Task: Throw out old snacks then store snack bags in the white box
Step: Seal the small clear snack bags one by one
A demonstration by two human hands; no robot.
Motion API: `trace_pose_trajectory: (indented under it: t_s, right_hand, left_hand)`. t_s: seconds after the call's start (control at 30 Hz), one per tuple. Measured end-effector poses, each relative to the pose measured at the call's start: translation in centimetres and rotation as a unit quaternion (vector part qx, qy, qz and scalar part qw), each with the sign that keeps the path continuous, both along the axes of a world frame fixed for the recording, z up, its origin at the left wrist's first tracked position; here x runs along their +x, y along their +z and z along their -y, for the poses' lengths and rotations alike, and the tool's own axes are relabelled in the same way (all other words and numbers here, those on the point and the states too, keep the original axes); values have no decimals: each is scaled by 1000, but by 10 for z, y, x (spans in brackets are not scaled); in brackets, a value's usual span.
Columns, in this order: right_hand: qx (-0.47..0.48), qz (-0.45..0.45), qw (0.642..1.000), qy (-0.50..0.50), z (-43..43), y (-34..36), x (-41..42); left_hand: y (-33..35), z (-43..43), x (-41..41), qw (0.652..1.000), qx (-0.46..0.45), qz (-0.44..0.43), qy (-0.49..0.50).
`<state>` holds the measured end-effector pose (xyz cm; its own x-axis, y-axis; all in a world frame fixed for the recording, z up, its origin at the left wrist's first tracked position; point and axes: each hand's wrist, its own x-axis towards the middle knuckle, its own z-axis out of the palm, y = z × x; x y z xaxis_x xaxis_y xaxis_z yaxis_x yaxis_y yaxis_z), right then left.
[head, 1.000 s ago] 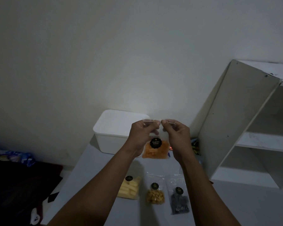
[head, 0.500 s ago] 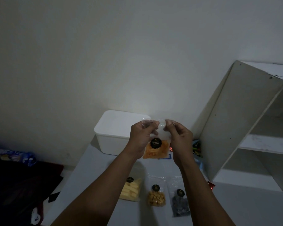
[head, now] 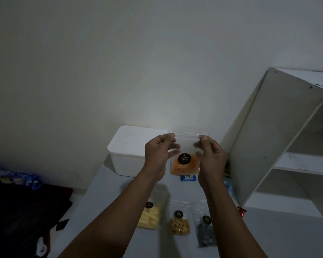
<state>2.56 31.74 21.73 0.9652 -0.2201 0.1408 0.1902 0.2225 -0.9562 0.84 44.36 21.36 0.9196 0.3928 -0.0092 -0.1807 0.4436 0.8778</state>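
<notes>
nearest on the grey worktop (head: 268, 239) lie a clear bag of pale yellow sticks (head: 151, 218), a clear bag of golden nuggets (head: 179, 225) and a clear bag of dark pieces (head: 205, 232). above them my left grip (head: 157, 157) and right grip (head: 211, 161) each pinch a top corner of the clear plastic bag of orange chips (head: 184, 165), hanging upright. beyond sits the lidded white plastic box (head: 127, 159), by the wall
</notes>
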Motion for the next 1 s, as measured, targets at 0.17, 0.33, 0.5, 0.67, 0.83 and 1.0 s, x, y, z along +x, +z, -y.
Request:
trace_pose_trajectory:
  t_s: [0.17, 0.33, 0.5, 0.67, 0.83, 1.0]
  right_hand:
    - [9, 10, 999, 38, 1, 2, -2]
    - [-46, 14, 992, 117, 4, 6, -1]
    - [-96, 30, 985, 138, 3, 12, -1]
    - [-126, 42, 979, 155, 2, 8, -2]
    - [-119, 59, 982, 138, -3, 7, -5]
    - [-111, 56, 984, 125, -5, 5, -6]
  left_hand:
    - [0, -7, 0, 1000, -5, -2, -21]
    - [4, -8, 0, 996, 70, 10, -49]
    - [1, -9, -1, 992, 51, 28, -111]
    - [-4, -9, -3, 985, 86, 39, -143]
    - [-1, -9, -5, 987, 76, 30, -135]
    - [3, -1, -8, 989, 96, 19, -109]
